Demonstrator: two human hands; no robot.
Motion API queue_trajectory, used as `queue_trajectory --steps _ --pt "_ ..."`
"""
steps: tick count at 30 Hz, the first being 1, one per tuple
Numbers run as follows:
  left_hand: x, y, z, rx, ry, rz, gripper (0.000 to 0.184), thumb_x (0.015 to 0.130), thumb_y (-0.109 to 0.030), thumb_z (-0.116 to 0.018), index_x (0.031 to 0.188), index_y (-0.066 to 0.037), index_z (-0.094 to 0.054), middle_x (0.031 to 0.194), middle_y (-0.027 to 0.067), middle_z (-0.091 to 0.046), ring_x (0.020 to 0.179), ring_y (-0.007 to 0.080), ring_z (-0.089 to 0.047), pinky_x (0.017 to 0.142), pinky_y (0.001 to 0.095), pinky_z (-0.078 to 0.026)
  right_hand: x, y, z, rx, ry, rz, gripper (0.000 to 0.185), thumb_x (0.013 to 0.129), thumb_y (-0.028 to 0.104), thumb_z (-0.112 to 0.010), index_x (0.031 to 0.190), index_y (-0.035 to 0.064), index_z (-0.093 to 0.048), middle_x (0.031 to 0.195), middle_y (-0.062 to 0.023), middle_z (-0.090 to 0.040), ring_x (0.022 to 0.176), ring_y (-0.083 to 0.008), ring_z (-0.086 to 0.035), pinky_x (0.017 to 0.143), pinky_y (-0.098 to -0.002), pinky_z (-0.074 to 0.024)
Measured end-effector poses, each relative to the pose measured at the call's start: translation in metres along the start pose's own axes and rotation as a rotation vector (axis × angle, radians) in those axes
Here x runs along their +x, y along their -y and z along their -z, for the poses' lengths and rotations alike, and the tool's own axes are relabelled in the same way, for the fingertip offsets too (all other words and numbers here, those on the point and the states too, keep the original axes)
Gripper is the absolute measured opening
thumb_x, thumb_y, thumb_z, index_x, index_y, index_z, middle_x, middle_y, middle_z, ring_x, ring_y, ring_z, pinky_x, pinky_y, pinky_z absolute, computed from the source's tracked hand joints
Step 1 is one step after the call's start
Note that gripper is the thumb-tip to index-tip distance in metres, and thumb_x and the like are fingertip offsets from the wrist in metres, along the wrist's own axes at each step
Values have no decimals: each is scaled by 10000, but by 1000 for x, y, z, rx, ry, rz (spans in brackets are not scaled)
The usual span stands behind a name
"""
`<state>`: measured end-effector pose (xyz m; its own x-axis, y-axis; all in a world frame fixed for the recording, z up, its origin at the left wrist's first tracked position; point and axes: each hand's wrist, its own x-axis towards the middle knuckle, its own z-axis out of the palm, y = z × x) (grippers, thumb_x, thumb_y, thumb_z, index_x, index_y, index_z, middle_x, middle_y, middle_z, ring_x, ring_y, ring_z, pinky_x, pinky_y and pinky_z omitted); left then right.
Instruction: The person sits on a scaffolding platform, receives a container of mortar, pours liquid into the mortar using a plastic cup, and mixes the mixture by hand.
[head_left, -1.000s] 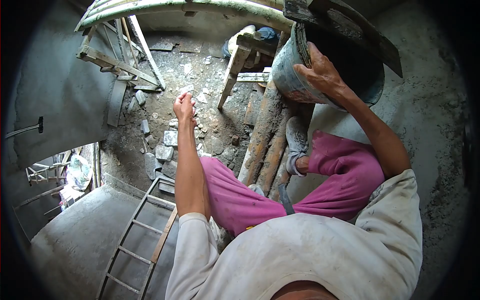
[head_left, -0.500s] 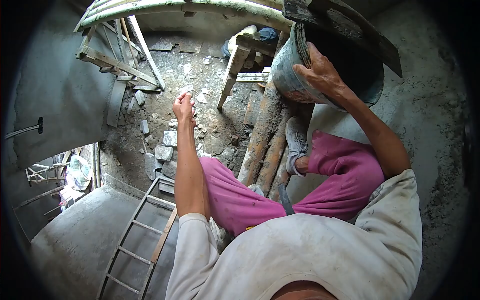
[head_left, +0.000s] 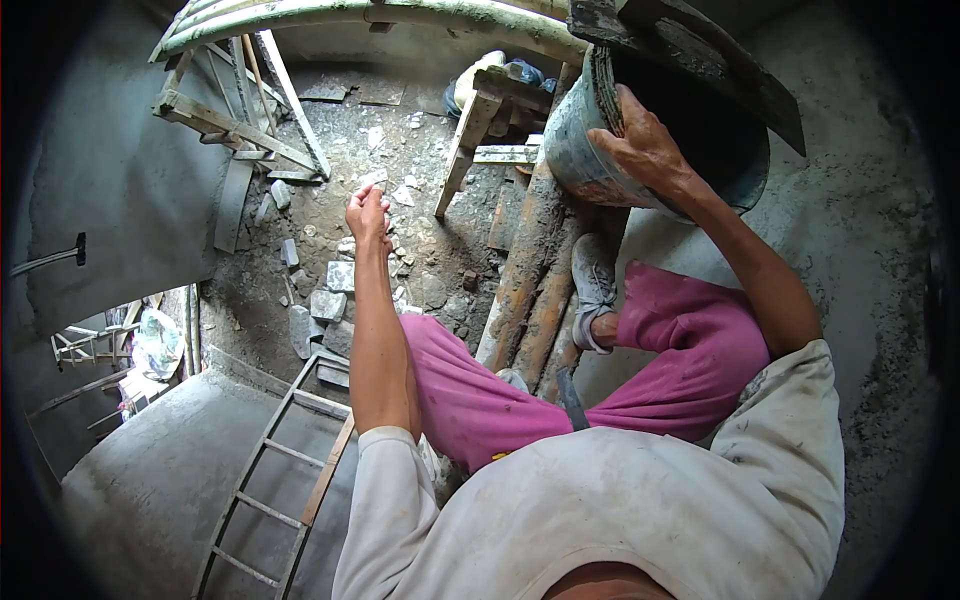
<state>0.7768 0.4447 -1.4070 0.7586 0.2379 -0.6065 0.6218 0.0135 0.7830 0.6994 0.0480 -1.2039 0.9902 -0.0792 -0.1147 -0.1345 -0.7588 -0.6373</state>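
My right hand (head_left: pixel 648 150) grips the near-left rim of a tilted, cement-stained bucket (head_left: pixel 590 165). A stack of thin, rough-edged layers (head_left: pixel 604 85) stands at the rim beside its fingers. Across the bucket's top lies a dark, mortar-crusted flat board (head_left: pixel 700 50). My left hand (head_left: pixel 368 213) is held out over the rubble-strewn floor, its fingers curled closed. A pale fragment (head_left: pixel 373 178) shows just beyond the fingertips; I cannot tell whether it is held or lies on the floor below. Anything inside the fist is hidden.
Muddy bamboo poles (head_left: pixel 535 270) run beneath my feet. A wooden trestle (head_left: pixel 468 140) stands ahead, with blue and white shapes behind it. Broken blocks (head_left: pixel 328 305) lie at left, near a ladder-like frame (head_left: pixel 270 480). Curved poles (head_left: pixel 370 15) cross the top.
Both my hands stay nearly still. Behind the trestle, the blue and white shapes have shifted slightly.
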Motion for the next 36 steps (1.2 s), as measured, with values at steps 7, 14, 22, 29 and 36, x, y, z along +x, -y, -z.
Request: queue_trajectory --steps 7,14,22,29,36 --pt "6 5 1 -10 5 -16 258 917 -298 -669 1142 -198 -594 1005 -48 -624 807 98 -601 629 268 -440 0 -3 -1 12 -5 3 472 854 249 -637 1201 -8 -447 999 -302 -662 958 -456 -663 878 -507 -498" --pt "6 5 1 1 -1 -11 261 922 -301 -670 1145 -190 -593 1028 -43 -628 810 102 -607 650 298 -450 0 0 0 3 -5 9 508 856 252 -635 1233 -23 -435 1019 -307 -660 976 -460 -659 888 -508 -495" --pt "4 4 1 6 1 -2 278 913 -299 -671 1155 -186 -595 1037 -44 -626 818 103 -599 663 300 -455 0 -1 0 -8 -14 7 519 855 259 -632 1242 -23 -430 1015 -309 -661 970 -464 -659 880 -512 -498" --pt "1 2 0 11 4 -6 283 909 -293 -669 1164 -194 -596 1023 -49 -620 831 102 -595 672 299 -455 0 -2 1 -4 1 18 510 856 266 -630 1232 -17 -431 1002 -311 -656 956 -468 -657 867 -511 -498" --pt "7 5 1 1 8 0 280 912 -296 -669 1160 -194 -590 1031 -52 -623 845 107 -598 685 302 -453 0 -4 -1 -12 -13 25 501 860 264 -629 1225 -16 -431 992 -309 -658 953 -469 -657 866 -508 -497"
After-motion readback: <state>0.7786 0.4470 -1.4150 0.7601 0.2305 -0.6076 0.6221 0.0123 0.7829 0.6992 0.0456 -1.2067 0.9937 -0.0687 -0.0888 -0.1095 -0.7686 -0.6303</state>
